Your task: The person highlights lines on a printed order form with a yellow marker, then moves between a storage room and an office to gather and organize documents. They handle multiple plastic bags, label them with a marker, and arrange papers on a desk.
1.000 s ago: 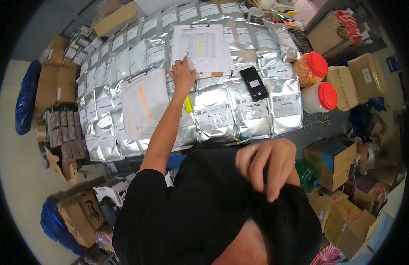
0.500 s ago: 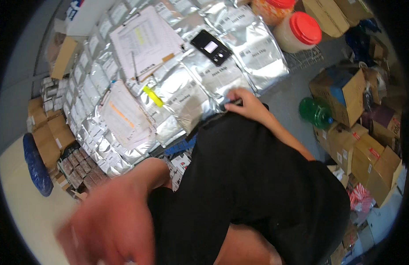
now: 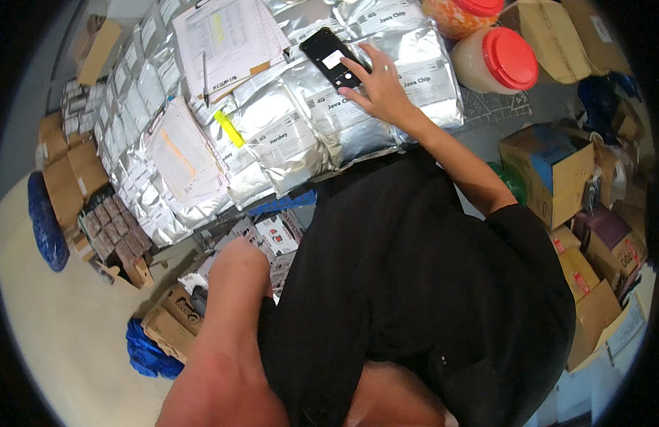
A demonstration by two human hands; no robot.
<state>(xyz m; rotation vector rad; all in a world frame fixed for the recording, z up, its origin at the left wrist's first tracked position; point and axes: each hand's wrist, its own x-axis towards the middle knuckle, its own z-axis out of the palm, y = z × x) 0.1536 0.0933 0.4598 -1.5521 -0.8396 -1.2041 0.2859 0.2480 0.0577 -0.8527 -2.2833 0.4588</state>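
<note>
A black smartphone (image 3: 322,50) with a lit screen lies on silver foil pouches (image 3: 277,139). Over its near right end is my right hand (image 3: 379,87), fingers spread. A fingertip meets the screen, and the thumb rests by the phone's lower end. A ring shows on one finger. My left forearm (image 3: 233,313) rises close to the view at the lower left; its hand is beyond the lower edge. Left of the phone lie a clipboard with papers (image 3: 233,35), a pen (image 3: 205,75), a yellow highlighter (image 3: 228,129) and another stack of papers (image 3: 180,153).
Jars with red lids (image 3: 511,58) stand at the far right of the pouches. Cardboard boxes (image 3: 550,167) and a green bottle (image 3: 511,181) are on the right. More boxes (image 3: 80,167), brown packs (image 3: 116,226) and a blue wrapped roll (image 3: 46,220) are at the left.
My right hand has moved from the pouches' near edge out to the phone, its fingers spreading. My left hand, blurred in front of me before, has dropped out of sight below. The view has shifted.
</note>
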